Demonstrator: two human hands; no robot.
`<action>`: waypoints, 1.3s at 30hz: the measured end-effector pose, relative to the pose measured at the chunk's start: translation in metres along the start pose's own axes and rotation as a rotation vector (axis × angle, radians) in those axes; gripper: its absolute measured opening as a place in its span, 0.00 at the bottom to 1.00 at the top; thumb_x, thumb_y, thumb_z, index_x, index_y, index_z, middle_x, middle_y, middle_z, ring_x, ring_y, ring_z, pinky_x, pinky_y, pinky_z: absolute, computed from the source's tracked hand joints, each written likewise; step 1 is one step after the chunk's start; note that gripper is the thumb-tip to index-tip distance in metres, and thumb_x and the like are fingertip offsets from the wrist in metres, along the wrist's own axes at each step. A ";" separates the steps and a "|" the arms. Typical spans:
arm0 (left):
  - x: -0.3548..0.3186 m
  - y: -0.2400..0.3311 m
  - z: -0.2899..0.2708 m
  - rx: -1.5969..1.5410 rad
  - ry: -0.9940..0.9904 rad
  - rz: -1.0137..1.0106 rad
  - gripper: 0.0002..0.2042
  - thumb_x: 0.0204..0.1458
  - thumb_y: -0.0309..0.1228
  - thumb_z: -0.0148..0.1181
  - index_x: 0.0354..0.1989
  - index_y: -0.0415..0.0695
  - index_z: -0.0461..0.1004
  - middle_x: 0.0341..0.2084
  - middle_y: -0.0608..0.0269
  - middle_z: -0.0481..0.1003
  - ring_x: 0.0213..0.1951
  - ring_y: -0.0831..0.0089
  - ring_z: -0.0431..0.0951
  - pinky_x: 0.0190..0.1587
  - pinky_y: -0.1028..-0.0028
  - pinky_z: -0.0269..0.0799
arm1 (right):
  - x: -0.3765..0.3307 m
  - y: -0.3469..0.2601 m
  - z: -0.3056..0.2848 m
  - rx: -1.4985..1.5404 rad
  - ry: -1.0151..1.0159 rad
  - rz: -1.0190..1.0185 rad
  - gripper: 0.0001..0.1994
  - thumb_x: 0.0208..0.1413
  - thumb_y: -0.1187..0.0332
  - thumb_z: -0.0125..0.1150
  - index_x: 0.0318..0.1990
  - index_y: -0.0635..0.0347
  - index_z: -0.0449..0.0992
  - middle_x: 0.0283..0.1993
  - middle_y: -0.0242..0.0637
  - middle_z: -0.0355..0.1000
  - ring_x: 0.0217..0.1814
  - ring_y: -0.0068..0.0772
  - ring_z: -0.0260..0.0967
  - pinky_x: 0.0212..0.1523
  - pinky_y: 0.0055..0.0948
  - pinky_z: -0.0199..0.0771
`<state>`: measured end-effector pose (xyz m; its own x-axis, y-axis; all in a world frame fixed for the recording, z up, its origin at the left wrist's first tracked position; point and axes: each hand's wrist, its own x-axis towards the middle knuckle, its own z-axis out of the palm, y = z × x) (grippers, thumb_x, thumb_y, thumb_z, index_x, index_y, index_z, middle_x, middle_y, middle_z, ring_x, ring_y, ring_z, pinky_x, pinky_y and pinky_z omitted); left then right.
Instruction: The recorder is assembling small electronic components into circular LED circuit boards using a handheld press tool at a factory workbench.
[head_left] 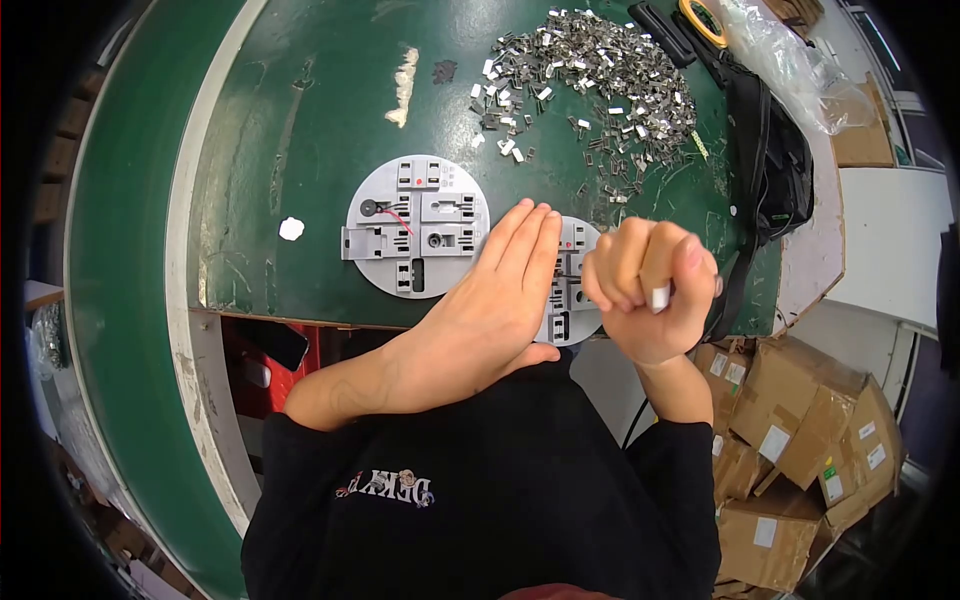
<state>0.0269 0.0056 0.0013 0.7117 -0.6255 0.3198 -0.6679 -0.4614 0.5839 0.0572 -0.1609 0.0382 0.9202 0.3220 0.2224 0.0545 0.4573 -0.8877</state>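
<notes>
My left hand lies flat with fingers together and extended, resting over the left part of a round grey plastic base at the table's near edge. My right hand is curled into a fist just right of it, pinching a small white piece between thumb and fingers. A second round grey base with slots, a red wire and a small black part lies free to the left of my left hand. A heap of small metal clips is spread at the far side.
The green table has a white scrap and worn patches. A black bag, clear plastic wrap and a tape roll sit at the right. Cardboard boxes are stacked on the floor, lower right.
</notes>
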 end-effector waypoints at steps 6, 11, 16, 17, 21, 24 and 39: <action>-0.001 -0.002 0.001 -0.076 0.020 -0.007 0.44 0.44 0.37 0.70 0.60 0.15 0.54 0.61 0.24 0.57 0.66 0.35 0.55 0.71 0.51 0.50 | -0.009 0.015 0.000 -0.178 -0.052 -0.157 0.21 0.66 0.67 0.40 0.15 0.52 0.56 0.15 0.30 0.54 0.15 0.21 0.41 0.16 0.24 0.48; -0.001 -0.003 0.003 -0.115 0.037 -0.013 0.44 0.43 0.36 0.71 0.61 0.15 0.53 0.61 0.24 0.57 0.66 0.35 0.56 0.71 0.52 0.50 | -0.009 0.020 0.000 -0.283 -0.043 -0.193 0.20 0.62 0.70 0.40 0.15 0.53 0.55 0.14 0.30 0.52 0.15 0.22 0.40 0.17 0.25 0.46; -0.004 0.000 0.003 -0.131 0.056 -0.034 0.45 0.43 0.34 0.72 0.61 0.16 0.52 0.62 0.24 0.56 0.66 0.36 0.55 0.71 0.52 0.51 | -0.008 0.000 -0.009 -0.057 -0.071 -0.149 0.18 0.62 0.69 0.42 0.16 0.54 0.57 0.14 0.31 0.53 0.15 0.21 0.40 0.17 0.26 0.45; -0.005 0.001 0.003 -0.141 0.054 -0.040 0.45 0.43 0.34 0.72 0.62 0.16 0.52 0.62 0.25 0.56 0.66 0.37 0.55 0.70 0.52 0.52 | -0.006 -0.007 -0.011 -0.049 -0.061 -0.168 0.18 0.63 0.67 0.42 0.18 0.55 0.58 0.16 0.31 0.56 0.15 0.21 0.41 0.17 0.25 0.45; -0.006 0.006 -0.002 -0.165 0.060 -0.046 0.45 0.43 0.33 0.72 0.62 0.17 0.52 0.63 0.26 0.56 0.67 0.38 0.55 0.70 0.51 0.52 | 0.004 -0.021 -0.010 -0.108 0.096 -0.221 0.16 0.64 0.66 0.45 0.21 0.57 0.63 0.22 0.33 0.62 0.17 0.19 0.44 0.18 0.23 0.47; -0.015 0.014 -0.014 -0.178 0.101 -0.091 0.47 0.40 0.33 0.74 0.67 0.25 0.51 0.65 0.35 0.57 0.68 0.44 0.56 0.69 0.54 0.54 | 0.012 -0.028 -0.011 -0.165 0.230 -0.248 0.14 0.64 0.68 0.47 0.24 0.60 0.68 0.25 0.34 0.66 0.19 0.18 0.47 0.19 0.21 0.50; -0.185 -0.089 -0.157 0.745 0.911 -1.453 0.42 0.42 0.47 0.75 0.62 0.32 0.66 0.53 0.42 0.73 0.53 0.52 0.74 0.59 0.62 0.68 | 0.036 -0.004 -0.073 -1.336 -0.277 0.010 0.07 0.51 0.80 0.64 0.38 0.66 0.79 0.32 0.31 0.72 0.25 0.25 0.62 0.30 0.23 0.65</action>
<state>-0.0109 0.2609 0.0070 0.4538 0.8273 0.3310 0.7223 -0.5591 0.4072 0.1179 -0.2117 0.0202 0.8242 0.5470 0.1463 0.5237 -0.6382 -0.5643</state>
